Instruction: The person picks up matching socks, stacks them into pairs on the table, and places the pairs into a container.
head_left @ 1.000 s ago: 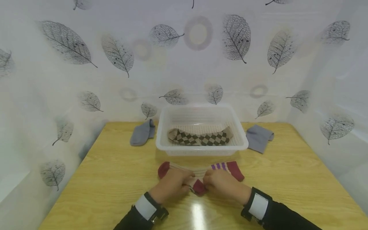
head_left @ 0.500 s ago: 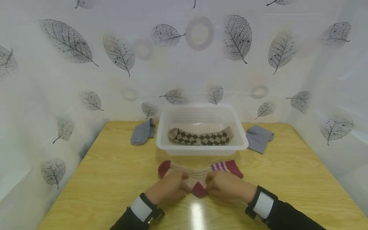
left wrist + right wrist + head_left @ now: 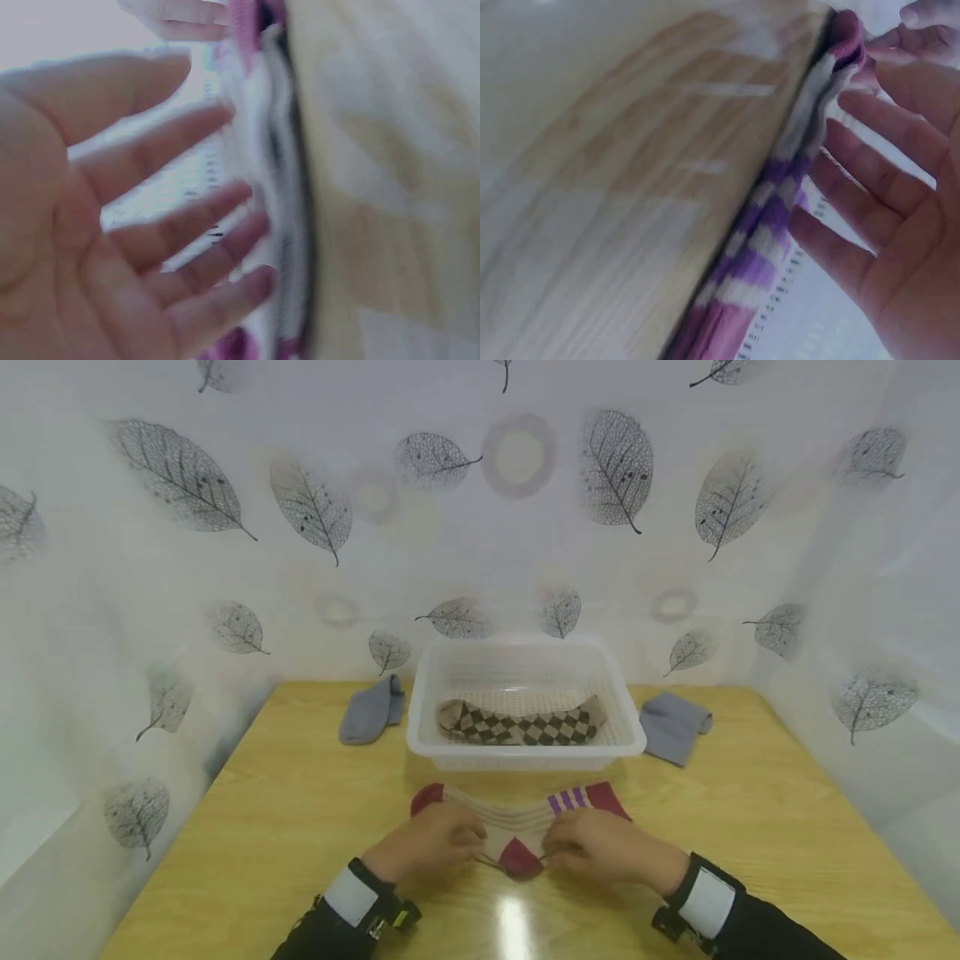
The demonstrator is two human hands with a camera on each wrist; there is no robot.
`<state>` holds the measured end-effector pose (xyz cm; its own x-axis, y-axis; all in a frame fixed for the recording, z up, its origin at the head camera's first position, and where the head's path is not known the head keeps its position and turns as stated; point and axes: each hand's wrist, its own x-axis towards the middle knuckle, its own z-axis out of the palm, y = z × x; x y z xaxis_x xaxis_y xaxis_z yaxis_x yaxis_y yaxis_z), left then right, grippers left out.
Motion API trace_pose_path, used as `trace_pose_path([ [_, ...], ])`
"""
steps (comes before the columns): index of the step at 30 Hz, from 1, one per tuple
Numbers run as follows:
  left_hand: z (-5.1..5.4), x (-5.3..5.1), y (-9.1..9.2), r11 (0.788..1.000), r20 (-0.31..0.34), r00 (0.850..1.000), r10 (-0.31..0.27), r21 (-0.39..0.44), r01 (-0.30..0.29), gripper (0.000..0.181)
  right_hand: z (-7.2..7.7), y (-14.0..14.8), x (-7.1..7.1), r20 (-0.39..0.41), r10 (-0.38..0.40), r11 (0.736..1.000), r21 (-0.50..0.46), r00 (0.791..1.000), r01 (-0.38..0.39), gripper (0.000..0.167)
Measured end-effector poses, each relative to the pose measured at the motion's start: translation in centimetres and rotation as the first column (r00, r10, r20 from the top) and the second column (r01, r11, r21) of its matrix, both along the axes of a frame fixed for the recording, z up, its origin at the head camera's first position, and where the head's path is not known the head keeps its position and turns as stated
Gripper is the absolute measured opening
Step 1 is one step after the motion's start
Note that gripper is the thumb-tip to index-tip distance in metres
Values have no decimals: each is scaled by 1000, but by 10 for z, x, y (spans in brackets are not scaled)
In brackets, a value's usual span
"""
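Observation:
A beige sock (image 3: 513, 820) with crimson toe, heel and cuff and purple stripes lies across the table, its heel towards me. Two layers show along its near edge in the wrist views. My left hand (image 3: 438, 839) is over the left part of it; in the left wrist view the fingers (image 3: 187, 142) are spread and loosely straight, beside the sock's edge. At the right of the heel is my right hand (image 3: 600, 843), its relaxed fingers (image 3: 862, 172) against or close beside the striped part; thumb and forefinger stand apart. Contact of the fingertips is partly hidden.
Behind the sock stands a white plastic basket (image 3: 525, 750) with a brown checkered sock (image 3: 525, 725) in it. A grey sock (image 3: 367, 714) lies left of the basket, another grey sock (image 3: 675, 727) right of it. A leaf-patterned curtain (image 3: 480, 543) backs the wooden table (image 3: 300, 827).
Both hands have drawn apart, the left to the left and the right to the right. The crimson heel is spread flatter and shows more fully between them.

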<state>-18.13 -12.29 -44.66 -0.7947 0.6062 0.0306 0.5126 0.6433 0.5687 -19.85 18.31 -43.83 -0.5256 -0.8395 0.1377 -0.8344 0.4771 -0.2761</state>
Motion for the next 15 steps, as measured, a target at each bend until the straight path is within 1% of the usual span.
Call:
trace_pose_path([
  [1,2,-2,-3,997,12,998,66,32,-66,16,2,3,-1,10,-78,997,2,997,78,12],
  [2,4,-4,-6,987,22,988,150,60,-151,15,3,6,-3,10,-169,986,4,986,169,12],
  [3,5,-6,-10,966,34,970,239,88,-242,13,5,10,-5,9,-268,963,5,963,268,13],
  [4,7,-8,-14,948,6,953,304,98,-303,12,7,15,-8,5,-367,930,20,930,367,15],
  [5,8,-11,-18,926,-16,930,368,95,-365,12,9,20,-11,-4,-454,890,35,891,454,18],
  [6,9,-13,-22,904,-35,905,423,80,-420,14,10,26,-13,1,-540,840,63,841,539,22],
  [7,9,-15,-26,886,-50,885,463,60,-461,17,12,32,-15,16,-614,787,94,789,610,27],
  [8,8,-17,-29,868,-46,867,496,37,-495,22,13,37,-18,33,-669,740,127,743,661,30],
  [9,7,-18,-32,855,-33,855,518,12,-518,28,13,43,-20,51,-707,703,164,705,693,33],
  [10,6,-20,-35,843,0,843,538,-10,-538,34,13,47,-22,73,-733,675,204,677,709,36],
  [11,5,-21,-37,830,49,829,557,-30,-557,41,13,51,-23,92,-747,658,236,658,715,39],
  [12,3,-22,-39,822,99,816,569,-44,-568,45,12,54,-24,115,-759,645,265,641,717,41],
  [13,1,-23,-40,819,141,808,572,-49,-571,48,11,56,-25,135,-764,640,286,631,713,42],
  [14,0,-24,-40,818,173,801,573,-51,-573,49,11,58,-26,151,-764,640,300,628,707,42],
  [15,-1,-25,-40,819,192,799,570,-47,-572,49,9,58,-26,163,-759,646,304,630,700,41],
])
